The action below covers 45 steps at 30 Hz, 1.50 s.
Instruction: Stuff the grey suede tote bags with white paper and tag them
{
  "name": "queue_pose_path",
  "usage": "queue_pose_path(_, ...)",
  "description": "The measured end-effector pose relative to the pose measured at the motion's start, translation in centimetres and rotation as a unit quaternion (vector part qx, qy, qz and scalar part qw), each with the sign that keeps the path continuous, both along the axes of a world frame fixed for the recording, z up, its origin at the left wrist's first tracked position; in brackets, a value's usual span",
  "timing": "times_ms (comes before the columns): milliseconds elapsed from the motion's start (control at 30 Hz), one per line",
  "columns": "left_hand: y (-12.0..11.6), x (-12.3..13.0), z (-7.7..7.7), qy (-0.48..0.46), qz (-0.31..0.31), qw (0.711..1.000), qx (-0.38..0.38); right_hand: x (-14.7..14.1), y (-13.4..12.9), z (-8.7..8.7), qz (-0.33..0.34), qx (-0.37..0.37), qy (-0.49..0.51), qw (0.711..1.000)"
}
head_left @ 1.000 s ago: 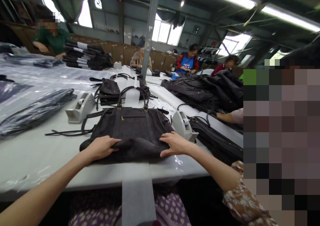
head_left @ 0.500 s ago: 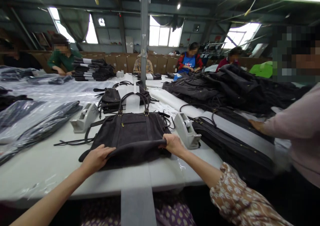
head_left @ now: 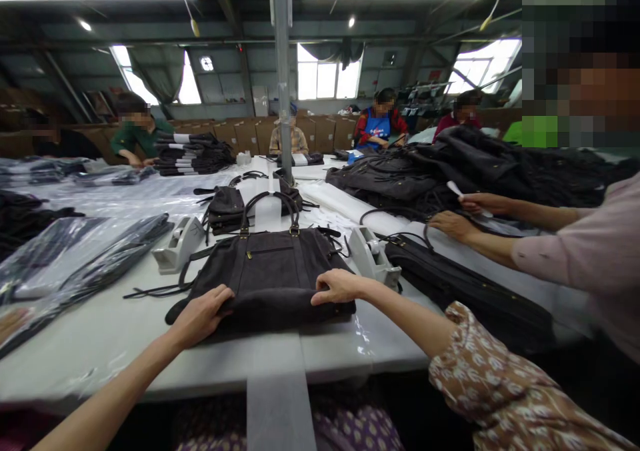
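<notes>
A dark grey handbag lies flat in front of me, its two handles pointing away and a small zip on its upper face. The near edge is folded over into a soft roll. My left hand grips the left part of that roll, fingers curled on top. On the right part, my right hand holds the roll with thumb and bent fingers; some fingertips are hidden. Beneath the bag runs a white paper strip, which hangs over the table's front edge.
Grey tape dispensers stand on both sides of the bag. More dark bags lie behind it. Plastic-wrapped bags are at left, a heap of bags at right. A co-worker's hands work close by on the right; a post rises behind.
The raised near edge of the handbag has come down into a lower roll, with both my hands still at it. The co-worker's hands have moved farther back, one holding something white.
</notes>
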State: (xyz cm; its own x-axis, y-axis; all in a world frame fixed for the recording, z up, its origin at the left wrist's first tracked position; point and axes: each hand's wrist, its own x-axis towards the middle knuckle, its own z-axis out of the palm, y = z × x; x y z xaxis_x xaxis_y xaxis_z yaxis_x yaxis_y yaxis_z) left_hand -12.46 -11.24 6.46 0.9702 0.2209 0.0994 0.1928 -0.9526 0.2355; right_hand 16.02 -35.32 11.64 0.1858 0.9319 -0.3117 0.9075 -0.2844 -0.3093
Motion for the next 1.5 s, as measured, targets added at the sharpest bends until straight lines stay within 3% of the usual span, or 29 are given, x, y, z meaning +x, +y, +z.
queue_pose_path(100,0.3,-0.1,-0.8,-0.003,-0.004,1.0,0.005,0.5,0.4,-0.4,-0.021,-0.004,0.007,1.0)
queue_pose_path(267,0.9,-0.4,-1.8,0.008,-0.01,0.999,0.031,0.1,0.9,-2.0,-0.149,0.059,-0.037,0.986)
queue_pose_path(367,-0.1,0.5,-0.4,0.031,-0.001,0.999,0.04,-0.7,0.9,-2.8,-0.188,0.08,-0.068,0.977)
queue_pose_path(467,-2.6,3.2,1.8,0.043,0.003,0.999,0.019,-1.2,0.8,-3.1,-0.19,0.082,-0.077,0.975)
queue_pose_path(567,-5.0,7.1,3.0,0.061,-0.018,0.998,0.005,-0.8,0.8,-3.0,-0.181,0.09,-0.073,0.977)
queue_pose_path(633,-5.7,9.3,3.1,0.07,-0.009,0.997,0.034,-0.5,0.4,-2.6,-0.168,0.138,-0.045,0.975)
queue_pose_path(800,-5.4,11.0,2.4,0.067,0.013,0.995,0.072,-1.5,-2.4,0.5,-0.099,0.302,0.054,0.946)
queue_pose_path(867,-5.3,10.8,2.4,0.069,-0.003,0.994,0.084,-2.6,-3.5,1.0,-0.02,0.292,0.178,0.94)
queue_pose_path(933,-5.3,10.6,2.5,0.072,-0.029,0.991,0.105,-3.5,-3.9,-0.2,0.048,0.222,0.353,0.908)
queue_pose_path(1000,-5.4,10.5,2.4,0.078,-0.054,0.988,0.123,-3.6,-3.6,-3.0,-0.004,0.167,0.488,0.857)
queue_pose_path(1100,-5.2,10.5,2.1,0.089,-0.071,0.985,0.13,-2.7,-2.9,-7.8,-0.189,0.197,0.599,0.753)
queue_pose_path(1167,-5.0,10.5,1.8,0.092,-0.074,0.984,0.133,-1.9,-3.1,-9.9,-0.236,0.209,0.636,0.704)
queue_pose_path(1233,-4.9,10.4,1.5,0.094,-0.076,0.984,0.134,-1.4,-3.8,-10.8,-0.26,0.216,0.647,0.683)
queue_pose_path(1400,-4.9,10.1,0.9,0.077,-0.097,0.981,0.149,-1.2,-7.2,-10.5,-0.359,0.266,0.618,0.647)
queue_pose_path(1467,-5.0,10.0,0.6,0.064,-0.103,0.98,0.159,-1.1,-8.5,-10.2,-0.384,0.291,0.569,0.666)
queue_pose_path(1500,-5.0,10.0,0.4,0.061,-0.103,0.979,0.163,-1.0,-9.1,-10.0,-0.391,0.3,0.531,0.689)
